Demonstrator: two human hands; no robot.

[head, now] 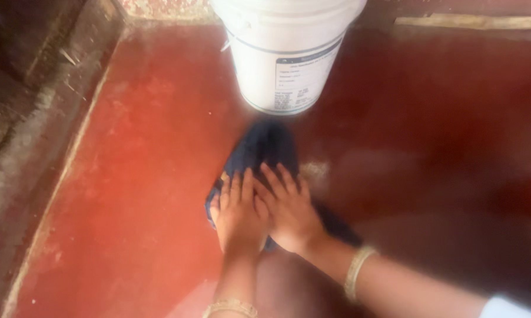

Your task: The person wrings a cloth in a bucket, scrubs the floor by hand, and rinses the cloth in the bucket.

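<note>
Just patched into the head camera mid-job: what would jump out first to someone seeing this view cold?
Both hands press flat, side by side, on a dark blue cloth in the middle of the glossy red floor, the left hand beside the right hand. Just beyond the cloth stands a white bucket with a printed label, at the top centre. A gold bangle circles the right wrist.

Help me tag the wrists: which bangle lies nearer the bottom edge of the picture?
The left hand's bangle, at the frame's bottom edge; the right hand's bangle sits higher.
</note>
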